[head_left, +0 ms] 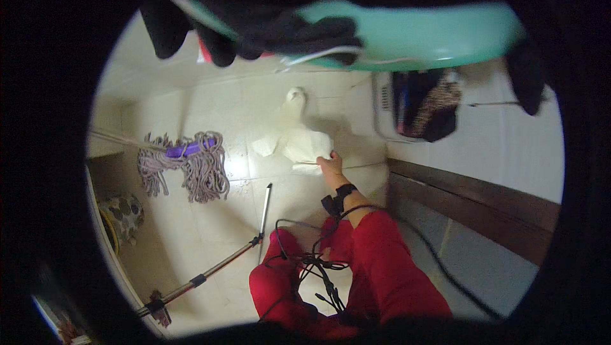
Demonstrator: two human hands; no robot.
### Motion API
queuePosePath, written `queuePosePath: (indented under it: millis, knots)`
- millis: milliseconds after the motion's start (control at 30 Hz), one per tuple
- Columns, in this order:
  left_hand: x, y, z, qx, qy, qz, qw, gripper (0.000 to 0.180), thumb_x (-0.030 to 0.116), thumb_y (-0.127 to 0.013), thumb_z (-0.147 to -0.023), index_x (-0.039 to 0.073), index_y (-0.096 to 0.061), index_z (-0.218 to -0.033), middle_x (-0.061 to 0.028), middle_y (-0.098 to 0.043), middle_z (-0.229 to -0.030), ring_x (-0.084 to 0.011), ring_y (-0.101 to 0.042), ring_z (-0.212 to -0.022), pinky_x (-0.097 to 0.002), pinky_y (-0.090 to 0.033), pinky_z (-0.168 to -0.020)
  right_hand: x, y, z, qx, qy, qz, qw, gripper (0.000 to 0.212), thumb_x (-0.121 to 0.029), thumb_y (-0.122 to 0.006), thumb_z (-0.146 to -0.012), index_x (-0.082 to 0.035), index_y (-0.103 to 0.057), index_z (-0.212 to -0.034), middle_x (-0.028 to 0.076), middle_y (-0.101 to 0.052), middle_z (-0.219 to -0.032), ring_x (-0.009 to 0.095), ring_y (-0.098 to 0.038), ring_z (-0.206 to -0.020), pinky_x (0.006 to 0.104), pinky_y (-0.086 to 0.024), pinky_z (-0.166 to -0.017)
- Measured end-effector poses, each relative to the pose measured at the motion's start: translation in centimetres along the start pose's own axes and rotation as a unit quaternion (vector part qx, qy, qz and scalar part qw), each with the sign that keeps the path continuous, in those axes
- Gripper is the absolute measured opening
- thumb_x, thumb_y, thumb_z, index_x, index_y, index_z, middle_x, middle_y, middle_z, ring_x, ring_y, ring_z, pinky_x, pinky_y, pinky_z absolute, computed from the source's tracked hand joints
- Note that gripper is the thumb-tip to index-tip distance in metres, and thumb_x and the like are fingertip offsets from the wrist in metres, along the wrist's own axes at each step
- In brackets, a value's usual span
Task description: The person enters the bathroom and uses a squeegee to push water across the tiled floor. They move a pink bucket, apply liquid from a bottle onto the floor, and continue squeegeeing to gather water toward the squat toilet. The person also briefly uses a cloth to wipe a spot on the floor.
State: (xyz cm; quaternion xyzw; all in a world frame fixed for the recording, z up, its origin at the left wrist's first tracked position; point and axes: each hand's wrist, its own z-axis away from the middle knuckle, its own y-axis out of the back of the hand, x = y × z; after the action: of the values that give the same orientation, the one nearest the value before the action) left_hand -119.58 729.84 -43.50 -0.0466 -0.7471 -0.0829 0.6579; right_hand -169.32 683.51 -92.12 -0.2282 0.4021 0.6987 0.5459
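My right hand (331,164) reaches forward in a red sleeve, with a black strap at the wrist. Its fingers are closed on the near right edge of a crumpled white cloth (304,144). The cloth lies spread over the pale tiled floor (242,122), with a narrow part running away from me to a rounded white end (295,95). I cannot make out whether that end belongs to the cloth. My left hand does not show.
A string mop (207,170) with a purple head is at left. A jointed metal pole (226,259) slants across the floor nearby. Black cables (312,259) hang before me. Overhead are a green basin (439,33) and dark hanging cloths (280,36). Dark items fill a container (384,106) at right.
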Motion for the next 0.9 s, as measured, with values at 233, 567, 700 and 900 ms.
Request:
queuePosePath:
  millis: [233,567,700,900]
  knots:
    - [9.4,-2.5,3.4,-0.02,0.091,0.027,0.995,0.014,0.02,-0.051,-0.085,0.007,-0.048,-0.079,0.0,-0.035,-0.071,-0.0114,-0.033,-0.065,-0.0257,-0.031,-0.064,-28.6,17.4,18.5,0.049,-0.037,-0.229,0.971,0.04,0.004,-0.059,-0.063,-0.002,-0.05,-0.101,0.005,-0.056,-0.081,0.019,-0.056,-0.073,0.0281,-0.046,-0.065]
    - [18.0,-9.0,9.2,-0.084,0.134,0.07,0.985,0.02,0.016,-0.054,-0.078,0.011,-0.035,-0.071,-0.0001,-0.031,-0.07,-0.0102,-0.031,-0.063,-0.0251,-0.03,-0.062,-46.2,35.1,15.1,0.194,0.332,-0.153,0.91,0.041,0.002,-0.06,-0.07,0.0,-0.045,-0.109,0.012,-0.052,-0.105,0.024,-0.051,-0.097,0.0358,-0.04,-0.091]
    - [18.5,-9.3,10.5,-0.107,0.137,0.079,0.981,0.019,0.015,-0.053,-0.079,0.011,-0.037,-0.071,-0.0001,-0.033,-0.07,-0.0102,-0.031,-0.062,-0.0253,-0.031,-0.062,-38.5,34.9,3.6,0.265,0.342,0.129,0.892,0.055,-0.014,-0.064,-0.071,0.001,-0.039,-0.118,0.016,-0.048,-0.114,0.029,-0.047,-0.106,0.0382,-0.035,-0.095]
    - [19.4,-9.5,12.6,-0.038,0.137,-0.025,0.99,0.012,0.014,-0.054,-0.081,0.008,-0.045,-0.075,-0.0007,-0.04,-0.074,-0.0107,-0.039,-0.068,-0.0275,-0.036,-0.071,-31.5,35.0,-0.4,0.104,0.107,0.417,0.897,0.083,-0.034,-0.068,-0.07,0.001,-0.026,-0.133,0.022,-0.035,-0.132,0.033,-0.034,-0.123,0.0408,-0.025,-0.103]
